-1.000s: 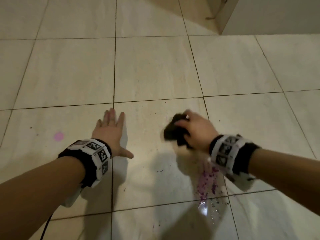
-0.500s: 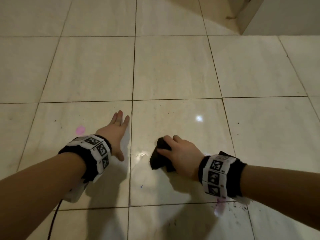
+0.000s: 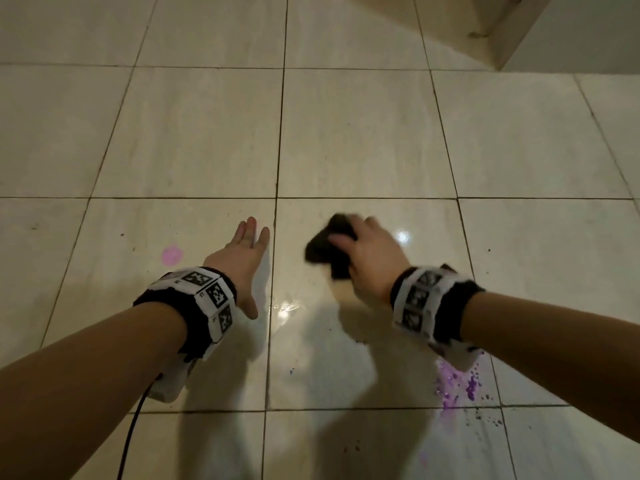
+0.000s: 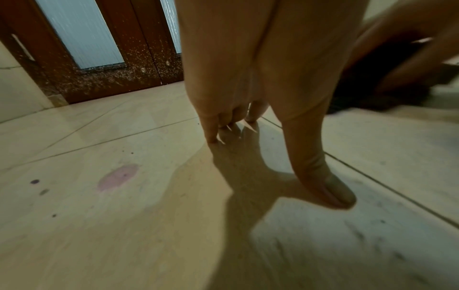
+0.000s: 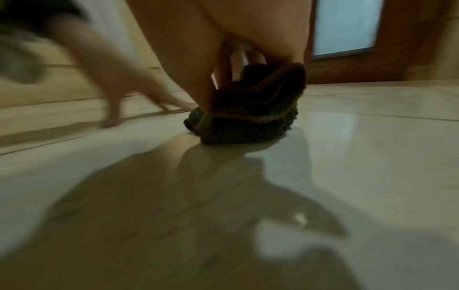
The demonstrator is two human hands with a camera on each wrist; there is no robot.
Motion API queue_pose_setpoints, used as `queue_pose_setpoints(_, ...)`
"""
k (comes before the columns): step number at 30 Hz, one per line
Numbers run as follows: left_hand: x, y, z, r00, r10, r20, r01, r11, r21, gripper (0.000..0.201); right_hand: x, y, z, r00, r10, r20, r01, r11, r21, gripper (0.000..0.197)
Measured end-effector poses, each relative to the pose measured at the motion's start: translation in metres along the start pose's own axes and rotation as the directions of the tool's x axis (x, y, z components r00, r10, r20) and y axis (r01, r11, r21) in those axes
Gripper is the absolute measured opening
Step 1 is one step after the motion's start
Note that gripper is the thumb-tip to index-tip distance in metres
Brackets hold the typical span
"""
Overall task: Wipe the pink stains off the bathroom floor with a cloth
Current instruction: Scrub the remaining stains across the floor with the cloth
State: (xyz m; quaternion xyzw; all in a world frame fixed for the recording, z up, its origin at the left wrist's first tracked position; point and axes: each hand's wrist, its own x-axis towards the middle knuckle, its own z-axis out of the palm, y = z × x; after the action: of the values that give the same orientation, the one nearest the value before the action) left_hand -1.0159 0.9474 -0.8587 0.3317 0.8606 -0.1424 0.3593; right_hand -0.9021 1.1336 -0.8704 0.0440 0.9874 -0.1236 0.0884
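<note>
We read no lettering. The right hand (image 3: 372, 261) clamped its fingers on the cloth (image 3: 329, 249), pressed to the floor (image 3: 346, 133). The left hand (image 3: 242, 261) lay flat, fingers straight and together, near a stain (image 3: 171, 255). Another stain (image 3: 457, 386) lay beneath the right wrist. A door (image 4: 111, 82) stood beyond.

A brown door (image 4: 111, 78) stands at the far edge of the left wrist view, its lower part spattered all over with pale specks; two frosted panes (image 4: 82, 33) are set in it, side by side with an upright bar between them; two small round fittings (image 4: 143, 69) sit just below the panes; a pale wall (image 4: 19, 86) meets the door on its left. The right wrist view shows the door (image 5: 410, 49) blurred, with one pane (image 5: 347, 25). In the head view a pale wall corner (image 3: 571, 32) juts in at top right; a small brown scrap (image 3: 479, 33) lies at its foot.
</note>
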Motion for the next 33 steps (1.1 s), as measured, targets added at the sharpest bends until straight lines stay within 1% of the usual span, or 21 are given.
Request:
queue_pose_setpoints(1, 0.000, -0.001, 0.000, 1.000, 0.001, -0.002, -0.001, 1.000, -0.002, 0.138, -0.012, -0.013, 0.005, 0.993, -0.114, 0.007, 0.114, 0.993, 0.009, 0.046)
queue_pose_setpoints(3, 0.000, -0.003, -0.001, 1.000, 0.007, -0.004, -0.007, 1.000, -0.002, 0.139, -0.036, -0.035, 0.016, 0.965, -0.255, 0.061, 0.253, 0.967, 0.039, 0.043)
queue_pose_setpoints(4, 0.000, -0.003, -0.001, 1.000, 0.012, -0.003, -0.012, 1.000, 0.001, 0.139, -0.045, -0.044, 0.019, 0.948, -0.302, 0.100, 0.298, 0.953, 0.054, 0.043)
queue_pose_setpoints(6, 0.001, -0.003, -0.001, 1.000, 0.015, -0.005, -0.015, 1.000, 0.002, 0.139, -0.047, -0.052, 0.017, 0.924, -0.325, 0.202, 0.307, 0.945, 0.117, 0.042)
queue_pose_setpoints(8, 0.000, -0.002, 0.000, 1.000, 0.013, -0.013, -0.013, 1.000, -0.003, 0.139, -0.032, -0.042, 0.007, 0.937, -0.275, 0.216, 0.246, 0.957, 0.152, 0.040)
queue_pose_setpoints(10, -0.002, -0.002, 0.000, 1.000, 0.011, -0.018, -0.011, 1.000, -0.007, 0.138, -0.004, -0.026, -0.006, 0.989, -0.128, 0.070, 0.114, 0.978, 0.175, 0.046)
queue_pose_setpoints(11, -0.003, -0.002, 0.000, 1.000, 0.013, -0.021, -0.013, 1.000, -0.002, 0.137, 0.013, -0.015, -0.012, 0.999, -0.035, -0.014, 0.037, 0.987, 0.159, 0.053)
queue_pose_setpoints(12, -0.003, -0.002, -0.001, 1.000, 0.015, -0.026, -0.015, 1.000, 0.007, 0.136, 0.029, -0.003, -0.016, 0.998, 0.048, -0.048, -0.041, 0.992, 0.122, 0.060)
queue_pose_setpoints(14, -0.003, -0.002, -0.002, 0.999, 0.021, -0.037, -0.020, 1.000, 0.020, 0.136, 0.054, 0.008, -0.023, 0.983, 0.182, 0.016, -0.182, 0.982, 0.056, 0.065)
queue_pose_setpoints(16, -0.004, -0.001, -0.001, 0.999, 0.015, -0.049, -0.015, 1.000, 0.008, 0.135, 0.064, 0.005, -0.024, 0.973, 0.222, 0.065, -0.223, 0.975, 0.004, 0.063)
queue_pose_setpoints(18, -0.005, -0.002, 0.002, 0.998, 0.009, -0.066, -0.010, 1.000, -0.019, 0.134, 0.056, -0.011, -0.022, 0.983, 0.172, 0.057, -0.171, 0.985, -0.021, 0.063)
queue_pose_setpoints(20, -0.006, -0.008, 0.007, 0.996, 0.014, -0.093, -0.020, 0.998, -0.055, 0.132, 0.039, -0.030, -0.015, 0.997, 0.058, 0.058, -0.058, 0.998, 0.000, 0.063)
queue_pose_setpoints(22, -0.007, -0.014, 0.012, 0.994, 0.024, -0.105, -0.033, 0.996, -0.082, 0.129, 0.018, -0.046, -0.001, 0.986, -0.158, 0.046, 0.156, 0.986, 0.058, 0.056)
queue_pose_setpoints(23, -0.008, -0.017, 0.014, 0.994, 0.032, -0.103, -0.041, 0.995, -0.086, 0.127, 0.006, -0.052, 0.005, 0.959, -0.280, 0.053, 0.274, 0.958, 0.088, 0.051)
queue_pose_setpoints(25, -0.007, -0.020, 0.015, 0.994, 0.052, -0.101, -0.059, 0.995, -0.077, 0.126, -0.019, -0.057, 0.021, 0.879, -0.469, 0.089, 0.459, 0.882, 0.108, 0.044)
queue_pose_setpoints(27, -0.006, -0.020, 0.016, 0.993, 0.056, -0.101, -0.063, 0.996, -0.063, 0.127, -0.036, -0.058, 0.032, 0.816, -0.565, 0.120, 0.554, 0.825, 0.115, 0.043)
queue_pose_setpoints(28, -0.006, -0.020, 0.016, 0.993, 0.053, -0.102, -0.060, 0.996, -0.059, 0.127, -0.039, -0.058, 0.031, 0.800, -0.588, 0.118, 0.573, 0.807, 0.139, 0.043)
queue_pose_setpoints(29, -0.006, -0.020, 0.017, 0.993, 0.053, -0.104, -0.059, 0.997, -0.056, 0.127, -0.036, -0.056, 0.031, 0.799, -0.590, 0.111, 0.571, 0.804, 0.165, 0.042)
queue_pose_setpoints(30, -0.006, -0.019, 0.017, 0.993, 0.054, -0.105, -0.060, 0.997, -0.052, 0.126, -0.030, -0.055, 0.027, 0.813, -0.573, 0.105, 0.551, 0.815, 0.179, 0.041)
queue_pose_setpoints(31, -0.006, -0.019, 0.017, 0.993, 0.057, -0.107, -0.062, 0.997, -0.045, 0.126, -0.019, -0.053, 0.021, 0.843, -0.531, 0.084, 0.511, 0.840, 0.184, 0.042)
queue_pose_setpoints(33, -0.007, -0.018, 0.016, 0.992, 0.062, -0.110, -0.065, 0.998, -0.024, 0.124, 0.002, -0.053, 0.005, 0.926, -0.375, 0.033, 0.367, 0.918, 0.152, 0.047)
